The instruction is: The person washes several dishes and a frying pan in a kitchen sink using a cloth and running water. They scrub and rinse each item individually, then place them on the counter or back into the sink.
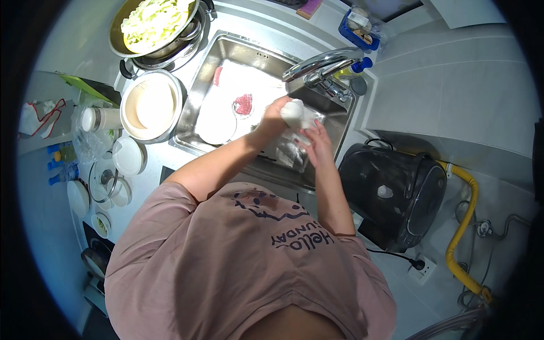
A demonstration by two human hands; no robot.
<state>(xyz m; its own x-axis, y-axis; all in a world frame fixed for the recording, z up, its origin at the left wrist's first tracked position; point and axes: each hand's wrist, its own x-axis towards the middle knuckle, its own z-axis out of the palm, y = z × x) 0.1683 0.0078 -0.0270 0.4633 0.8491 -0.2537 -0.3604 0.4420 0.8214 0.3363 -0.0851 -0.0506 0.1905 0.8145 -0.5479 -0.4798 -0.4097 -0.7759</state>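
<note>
Over the right side of the steel sink (238, 37), my left hand (275, 115) grips a white rounded object (292, 112); its exact kind is unclear. My right hand (318, 142) is just below and to the right, fingers spread, fingertips against crumpled clear plastic (293, 148). Whether they pinch it I cannot make out. The plastic hangs beneath the white object. A bright white board (216, 110) with red markings lies in the left part of the sink, partly behind my left forearm. The chrome faucet (327, 63) arches above my hands.
Left of the sink stand a pale round bowl (148, 104), a lidded white tub (128, 156) and a glass lid (102, 180). A pan of shredded cabbage (157, 25) sits at the back. A black appliance (391, 195) and a yellow hose (463, 233) are on the right.
</note>
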